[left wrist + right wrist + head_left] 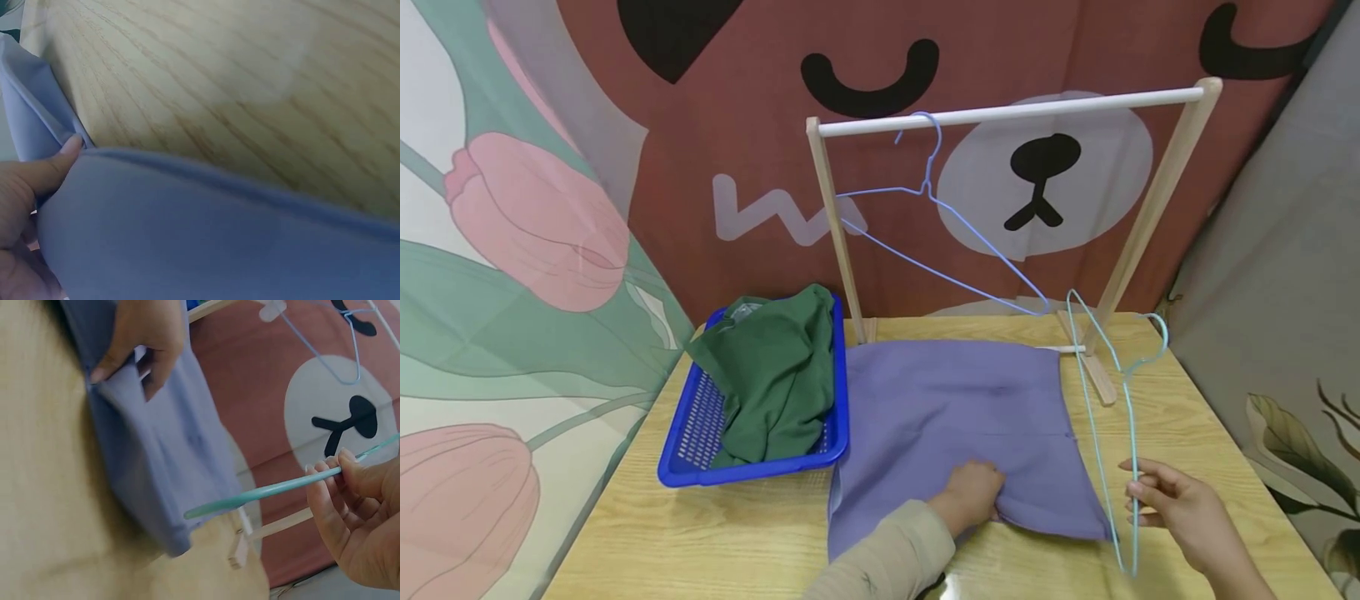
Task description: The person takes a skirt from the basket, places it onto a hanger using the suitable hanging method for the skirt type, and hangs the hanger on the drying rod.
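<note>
A purple garment (pixel 940 408) lies spread on the table, its kind not clear. My left hand (pixel 973 493) pinches its front edge near the middle; in the left wrist view the thumb (pixel 70 147) presses on the hem, which is raised off the wood. To the right, my right hand (pixel 1183 508) holds a mint-green hanger (pixel 1132 433) by one bar, between thumb and fingers. The hanger stands on edge, hook to the far right. One end of it, in the right wrist view, reaches beside the garment's front right corner (pixel 178 540).
A blue basket (pixel 752 475) with a green garment (pixel 775 383) in it stands left of the purple one. Behind is a wooden rack (pixel 1142 208) with a white rail (pixel 1045 108), from which a periwinkle hanger (pixel 927 179) hangs. Printed cloths surround the table (pixel 700 542).
</note>
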The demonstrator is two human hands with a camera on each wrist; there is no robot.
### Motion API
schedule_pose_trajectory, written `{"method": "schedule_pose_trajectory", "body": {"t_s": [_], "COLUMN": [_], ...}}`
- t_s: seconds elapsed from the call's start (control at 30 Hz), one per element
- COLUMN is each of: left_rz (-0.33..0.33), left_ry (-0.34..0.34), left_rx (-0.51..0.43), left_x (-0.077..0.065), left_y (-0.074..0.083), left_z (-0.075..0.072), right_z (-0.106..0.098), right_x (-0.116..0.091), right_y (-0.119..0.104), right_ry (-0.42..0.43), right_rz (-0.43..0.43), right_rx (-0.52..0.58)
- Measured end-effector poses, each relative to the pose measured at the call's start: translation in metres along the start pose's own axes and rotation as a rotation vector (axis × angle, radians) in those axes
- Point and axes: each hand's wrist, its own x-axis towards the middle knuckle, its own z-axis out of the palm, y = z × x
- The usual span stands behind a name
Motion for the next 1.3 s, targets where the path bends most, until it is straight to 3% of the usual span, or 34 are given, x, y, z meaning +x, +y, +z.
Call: {"method": "schedule_pose_trajectory", "body": {"t_s": [0.13,0.2,0.33,0.6,0.93,1.13,1.23,1.3], "left_rz": [-0.016,-0.035,-0.064,-0.070,-0.067,-0.065,-0.083,-0.095], "left_ry": [0.028,0.022,0.076,0.118,0.143,0.176,0.201,0.216], "left_rx": [0.031,0.043,0.058,0.097,0.095,0.143,0.062,-0.057], "left_x": [0.003,-0.003,-0.010,-0.014,-0.013,-0.013,-0.013,-0.012], "left_y": [0.001,0.002,0.005,0.011,0.015,0.011,0.003,-0.004], "left_z": [0.001,-0.013,-0.021,-0.023,-0.022,-0.020,-0.022,-0.021], "right_z": [0.001,0.000,0.000,0.002,0.002,0.008,0.010,0.011], "right_x": [-0.004,-0.005,-0.006,-0.006,-0.009,-0.008,-0.008,-0.008], "right_y": [0.010,0.013,0.018,0.022,0.030,0.032,0.034,0.034], "right_ry": [0.011,0.016,0.003,-0.025,0.009,0.030,0.046,0.060], "right_rz": [0.065,0.089,0.140,0.271,0.286,0.283,0.274,0.269], "right_rx": [-0.043,-0.056,-0.087,-0.137,-0.136,-0.145,-0.157,-0.174]}}
